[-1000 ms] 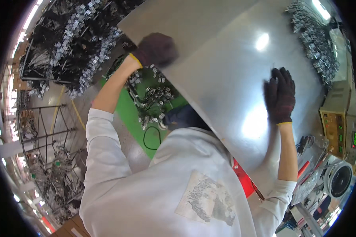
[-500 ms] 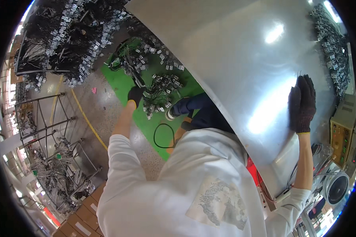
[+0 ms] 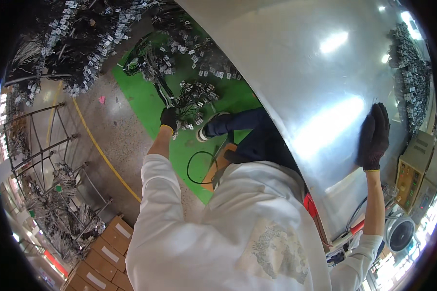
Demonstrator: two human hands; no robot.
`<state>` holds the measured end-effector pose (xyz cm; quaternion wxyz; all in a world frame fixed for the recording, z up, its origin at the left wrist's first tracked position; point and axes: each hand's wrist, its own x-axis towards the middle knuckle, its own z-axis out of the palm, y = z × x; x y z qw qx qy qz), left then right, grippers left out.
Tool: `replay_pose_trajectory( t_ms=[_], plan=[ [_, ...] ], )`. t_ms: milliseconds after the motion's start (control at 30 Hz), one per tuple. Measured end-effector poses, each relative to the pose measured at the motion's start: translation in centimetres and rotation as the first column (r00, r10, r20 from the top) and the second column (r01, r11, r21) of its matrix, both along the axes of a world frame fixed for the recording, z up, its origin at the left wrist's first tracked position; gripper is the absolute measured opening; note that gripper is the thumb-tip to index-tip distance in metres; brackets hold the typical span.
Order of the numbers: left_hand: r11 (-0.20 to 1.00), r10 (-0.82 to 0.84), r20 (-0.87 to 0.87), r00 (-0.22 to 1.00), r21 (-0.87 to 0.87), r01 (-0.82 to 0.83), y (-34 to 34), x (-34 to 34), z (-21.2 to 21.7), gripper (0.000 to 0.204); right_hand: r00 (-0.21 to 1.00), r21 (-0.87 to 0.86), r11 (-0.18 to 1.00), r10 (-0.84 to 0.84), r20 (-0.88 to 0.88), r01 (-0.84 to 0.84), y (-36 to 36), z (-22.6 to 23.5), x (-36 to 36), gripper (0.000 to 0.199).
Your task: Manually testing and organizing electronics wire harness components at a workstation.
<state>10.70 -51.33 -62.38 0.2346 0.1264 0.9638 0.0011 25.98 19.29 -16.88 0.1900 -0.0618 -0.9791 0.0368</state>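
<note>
My left hand [image 3: 169,118], in a dark glove with a yellow cuff, reaches down at my left. Its fingers are closed round the near end of a bundle of black cables [image 3: 164,91] with white tags and small connectors. Tagged ends [image 3: 197,94] spread beside the hand over a green mat [image 3: 142,105]. On the right, my right hand [image 3: 375,136], also gloved, lies flat on a shiny metal tabletop [image 3: 277,63], fingers stretched out and nothing held.
More tagged cables hang on racks [image 3: 90,60] at the far left. A bare metal frame [image 3: 41,138] and cardboard boxes [image 3: 104,254] stand at my left. A stool [image 3: 222,162] is near my legs. Beyond the table's right side are a control box [image 3: 410,177] and a round fan [image 3: 399,234].
The view has turned a little, so the tabletop sits farther right. My left hand stays at the cable bundle, and my right hand remains flat on the metal.
</note>
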Motion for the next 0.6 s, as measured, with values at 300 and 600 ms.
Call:
replay_pose_trajectory(
  t_ms=[300, 600],
  plan=[
    [0.933, 0.167, 0.3, 0.939, 0.259, -0.249, 1.1, 2.6, 6.0, 0.069, 0.999, -0.046, 0.999, -0.028, -0.03, 0.026, -0.7, -0.2, -0.3, 0.036],
    [0.973, 0.005, 0.388, 0.922, -0.215, 0.085, -2.8, 7.4, 7.4, 0.066, 0.999, -0.038, 0.999, 0.007, -0.033, -0.008, -0.1, -0.2, -0.2, 0.036]
  ],
)
